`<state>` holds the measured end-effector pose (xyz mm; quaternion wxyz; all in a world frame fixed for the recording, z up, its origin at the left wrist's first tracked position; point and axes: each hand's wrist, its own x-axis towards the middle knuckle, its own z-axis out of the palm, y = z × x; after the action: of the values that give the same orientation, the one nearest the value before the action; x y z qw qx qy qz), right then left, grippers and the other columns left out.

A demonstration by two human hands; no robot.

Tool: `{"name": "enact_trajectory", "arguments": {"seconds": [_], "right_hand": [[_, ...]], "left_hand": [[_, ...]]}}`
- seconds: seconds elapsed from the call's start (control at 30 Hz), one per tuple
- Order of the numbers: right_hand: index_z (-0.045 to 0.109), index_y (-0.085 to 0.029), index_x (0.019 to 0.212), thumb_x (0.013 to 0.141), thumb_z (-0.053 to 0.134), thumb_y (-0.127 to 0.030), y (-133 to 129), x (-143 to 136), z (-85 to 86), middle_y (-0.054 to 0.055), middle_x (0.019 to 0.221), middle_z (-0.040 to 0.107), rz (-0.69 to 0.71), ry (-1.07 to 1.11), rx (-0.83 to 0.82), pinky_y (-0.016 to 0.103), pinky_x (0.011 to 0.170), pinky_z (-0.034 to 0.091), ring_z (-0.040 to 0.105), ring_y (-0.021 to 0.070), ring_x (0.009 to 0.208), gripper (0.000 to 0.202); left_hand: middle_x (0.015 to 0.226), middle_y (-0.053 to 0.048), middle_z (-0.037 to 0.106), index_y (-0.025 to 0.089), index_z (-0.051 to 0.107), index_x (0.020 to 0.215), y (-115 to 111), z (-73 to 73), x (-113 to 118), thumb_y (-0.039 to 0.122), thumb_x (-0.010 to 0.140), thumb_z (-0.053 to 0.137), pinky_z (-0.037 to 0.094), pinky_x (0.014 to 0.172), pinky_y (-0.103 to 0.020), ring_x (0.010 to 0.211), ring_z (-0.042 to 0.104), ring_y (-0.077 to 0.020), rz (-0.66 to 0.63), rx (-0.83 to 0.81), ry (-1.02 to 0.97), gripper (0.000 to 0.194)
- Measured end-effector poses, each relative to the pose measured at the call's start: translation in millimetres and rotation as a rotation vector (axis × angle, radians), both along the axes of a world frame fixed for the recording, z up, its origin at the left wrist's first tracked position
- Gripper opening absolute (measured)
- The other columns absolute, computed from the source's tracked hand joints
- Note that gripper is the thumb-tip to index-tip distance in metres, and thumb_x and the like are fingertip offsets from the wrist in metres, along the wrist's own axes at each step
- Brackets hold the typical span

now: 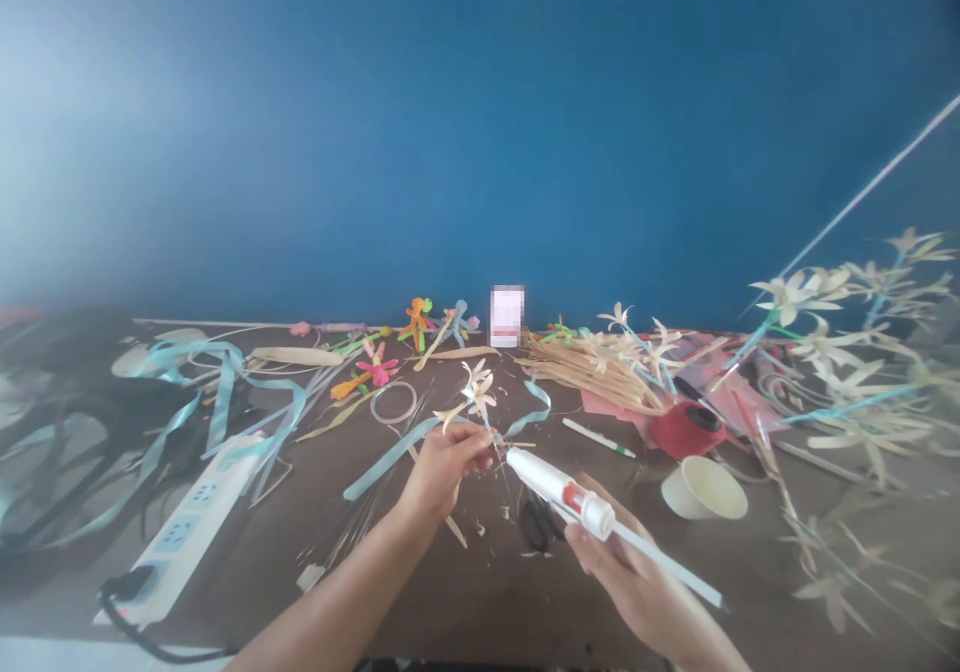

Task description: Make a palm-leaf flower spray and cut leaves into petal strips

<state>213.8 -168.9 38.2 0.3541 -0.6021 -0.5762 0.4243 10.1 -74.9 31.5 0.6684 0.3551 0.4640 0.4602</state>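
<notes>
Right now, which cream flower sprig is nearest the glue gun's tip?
The cream flower sprig pinched in the left hand, close to the white glue gun; the other cream flowers are unheld, farther right.

Head-worn view (near), looking forward-down over tabletop [525,597] toward blue wall [480,142].

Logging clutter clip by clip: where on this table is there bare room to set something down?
Mostly bare tabletop shows between the left forearm and right forearm, nearer the wearer than the black handles. A smaller patch lies between the left forearm and the power strip. Crowded: the back along the blue wall, and the right side, where pale flowers spread.
</notes>
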Motion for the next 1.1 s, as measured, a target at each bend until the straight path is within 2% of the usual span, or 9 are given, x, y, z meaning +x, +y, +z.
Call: {"name": "enact_trajectory", "arguments": {"seconds": [0.3,0.43,0.53,0.6,0.67,0.8,0.93,1.03,1.1], "right_hand": [[0.045,-0.017,0.120,0.073,0.052,-0.047,2,-2,2.5,0.006,0.073,0.063,0.008,-0.010,-0.022,0.026,0.059,0.050,0.059,0.0198,0.067,0.056],[0.046,-0.019,0.119,0.073,0.052,-0.046,2,0,5.3,0.009,0.095,0.062,0.038,-0.044,-0.020,0.028,0.067,0.050,0.058,0.0229,0.084,0.053],[0.049,-0.023,0.115,0.074,0.053,-0.044,1,1,5.6,0.009,0.117,0.051,0.054,-0.123,-0.012,0.032,0.079,0.046,0.049,0.0257,0.103,0.047],[0.049,-0.023,0.116,0.074,0.052,-0.043,2,2,5.8,0.009,0.122,0.048,0.049,-0.147,-0.003,0.032,0.080,0.046,0.047,0.0258,0.105,0.046],[0.049,-0.023,0.115,0.075,0.052,-0.040,3,0,7.5,0.009,0.118,0.051,0.066,-0.134,0.038,0.029,0.075,0.048,0.051,0.0245,0.100,0.043],[0.056,-0.023,0.104,0.078,0.050,-0.035,7,-7,16.3,0.006,0.097,0.061,0.131,-0.128,0.194,0.025,0.070,0.047,0.057,0.0203,0.085,0.029],[0.056,-0.022,0.099,0.078,0.048,-0.035,5,-3,24.9,0.004,0.085,0.062,0.141,-0.209,0.256,0.024,0.067,0.047,0.057,0.0194,0.079,0.026],[0.054,-0.021,0.096,0.079,0.046,-0.033,3,7,21.3,0.004,0.082,0.059,0.102,-0.329,0.260,0.025,0.065,0.046,0.057,0.0187,0.075,0.023],[0.051,-0.021,0.096,0.080,0.043,-0.031,6,15,10.0,0.005,0.084,0.056,0.041,-0.440,0.267,0.027,0.064,0.045,0.056,0.0183,0.073,0.021]], "left_hand": [[0.071,-0.009,0.066,0.011,0.065,0.068,1,-0.1,0,0.031,0.061,0.066,0.045,0.059,-0.024,0.063,0.059,-0.0141,-0.011,0.005,0.007,0.022],[0.070,-0.008,0.066,0.011,0.065,0.068,1,-0.9,1,0.030,0.060,0.067,0.045,0.059,-0.023,0.062,0.058,-0.0133,-0.005,0.006,-0.006,0.021],[0.069,-0.008,0.066,0.011,0.065,0.069,1,-0.4,1,0.030,0.062,0.066,0.044,0.058,-0.022,0.062,0.058,-0.0128,-0.026,0.022,-0.006,0.020],[0.069,-0.008,0.066,0.011,0.065,0.069,1,0.2,1,0.030,0.063,0.065,0.044,0.058,-0.022,0.062,0.058,-0.0127,-0.030,0.022,0.005,0.020],[0.070,-0.008,0.066,0.011,0.065,0.069,1,0.7,1,0.029,0.063,0.065,0.044,0.058,-0.022,0.062,0.057,-0.0123,-0.022,0.011,0.011,0.019],[0.071,-0.009,0.065,0.010,0.065,0.069,1,2.2,3,0.029,0.063,0.065,0.044,0.058,-0.022,0.061,0.056,-0.0119,-0.017,0.021,0.016,0.020],[0.070,-0.010,0.065,0.009,0.065,0.069,3,3.2,1,0.030,0.064,0.064,0.043,0.059,-0.022,0.065,0.058,-0.0140,-0.035,0.035,0.041,0.021],[0.070,-0.010,0.066,0.010,0.065,0.071,7,1.5,-3,0.031,0.063,0.065,0.044,0.061,-0.024,0.069,0.060,-0.0164,0.008,0.020,0.062,0.022],[0.070,-0.010,0.067,0.011,0.064,0.072,9,0.2,-6,0.031,0.062,0.066,0.044,0.063,-0.025,0.069,0.061,-0.0168,0.035,0.002,0.060,0.022]]}}
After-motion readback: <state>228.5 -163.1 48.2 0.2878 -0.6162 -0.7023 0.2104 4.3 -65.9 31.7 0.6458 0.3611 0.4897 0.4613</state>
